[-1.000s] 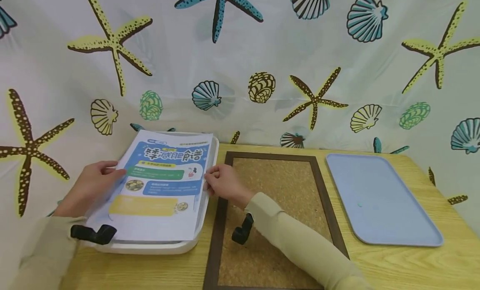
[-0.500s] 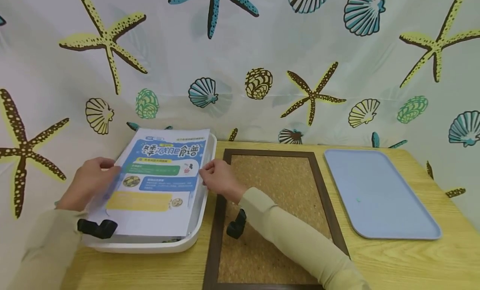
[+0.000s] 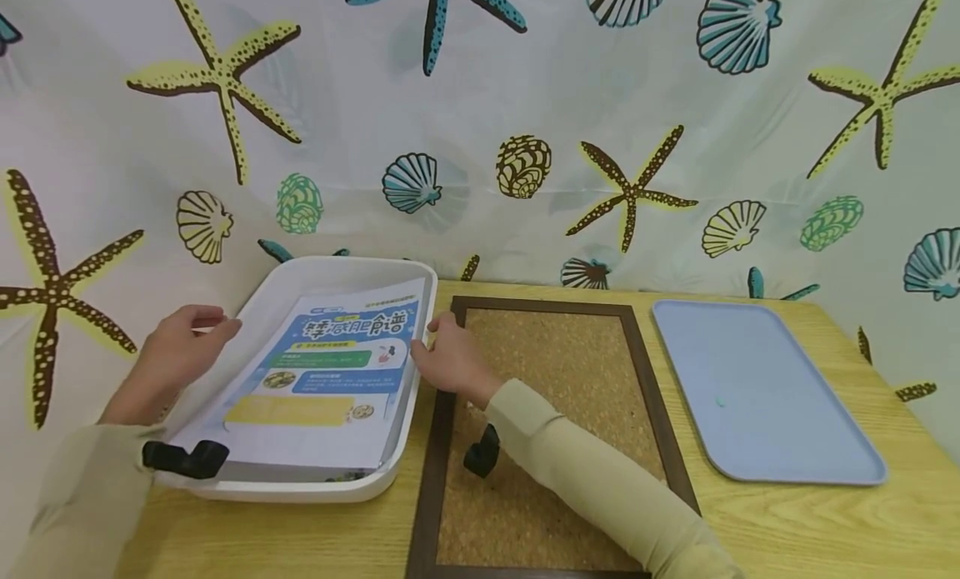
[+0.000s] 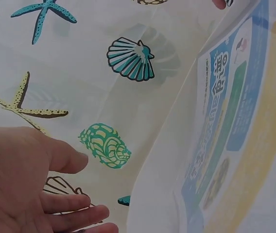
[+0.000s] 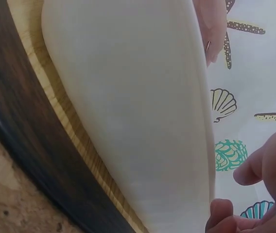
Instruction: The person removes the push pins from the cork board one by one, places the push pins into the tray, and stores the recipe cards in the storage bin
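Observation:
A printed sheet (image 3: 315, 396) with blue, green and yellow panels lies inside the white plastic bin (image 3: 300, 271), slanted across it. Its lower edge leaves a sliver of something dark visible beneath. Over the bin's left side hovers my left hand (image 3: 183, 354), fingers loosely bent and thumb apart; the left wrist view shows nothing in that hand (image 4: 31, 179). My right hand (image 3: 456, 358) is beside the bin's right rim. In the right wrist view, that hand's (image 5: 269, 184) thumb and fingers stand apart with nothing between them; whether the fingers touch the rim, I cannot tell.
A cork board (image 3: 555, 379) in a dark brown frame lies right of the bin, under my right forearm. Farther right is a pale blue tray (image 3: 765, 396) on the wooden table (image 3: 825, 529). A curtain (image 3: 480, 112) printed with starfish and shells hangs behind.
The sheet, held by its sides between both hands earlier, has dropped lower into the bin, baring the back rim. Both hands have let go of it, the left now clear of its edge.

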The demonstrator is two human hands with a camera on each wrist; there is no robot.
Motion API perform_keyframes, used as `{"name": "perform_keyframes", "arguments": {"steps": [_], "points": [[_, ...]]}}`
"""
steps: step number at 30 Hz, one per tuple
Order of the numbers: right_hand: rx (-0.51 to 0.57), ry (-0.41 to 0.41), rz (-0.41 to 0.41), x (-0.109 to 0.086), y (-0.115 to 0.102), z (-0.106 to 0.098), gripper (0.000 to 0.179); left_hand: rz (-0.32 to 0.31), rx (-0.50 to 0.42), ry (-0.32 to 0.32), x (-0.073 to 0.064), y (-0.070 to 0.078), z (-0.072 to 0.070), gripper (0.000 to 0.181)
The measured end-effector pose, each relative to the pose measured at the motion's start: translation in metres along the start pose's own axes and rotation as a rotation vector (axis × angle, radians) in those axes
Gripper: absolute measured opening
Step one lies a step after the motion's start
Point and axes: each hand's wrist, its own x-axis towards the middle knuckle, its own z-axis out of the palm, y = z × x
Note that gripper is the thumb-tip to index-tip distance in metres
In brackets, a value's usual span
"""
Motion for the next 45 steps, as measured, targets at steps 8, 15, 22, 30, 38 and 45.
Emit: {"name": "perform_keyframes", "arguments": {"steps": [8, 15, 22, 30, 38, 45], "points": [[0.014, 0.009, -0.015, -0.001, 0.005, -0.001, 0.042, -0.015, -0.007, -0.049, 0.017, -0.011, 0.009, 0.092], [0.040, -0.002, 0.010, -0.004, 0.006, -0.008, 0.040, 0.019, 0.026, -0.005, 0.065, -0.053, 0.026, 0.096], [0.029, -0.001, -0.011, -0.006, 0.020, -0.024, 0.037, 0.027, -0.010, -0.086, 0.000, 0.023, 0.024, 0.079], [0.129, -0.065, -0.029, -0.013, 0.041, -0.045, 0.033, 0.093, -0.062, -0.164, 0.003, 0.045, 0.043, 0.077], [0.187, -0.065, 0.037, -0.014, 0.066, -0.061, 0.037, 0.138, -0.135, -0.248, 0.004, 0.065, 0.065, 0.079], [0.142, -0.031, 0.078, -0.023, 0.083, -0.083, 0.038, 0.123, -0.129, -0.289, 0.001, 0.079, 0.078, 0.084]]}}
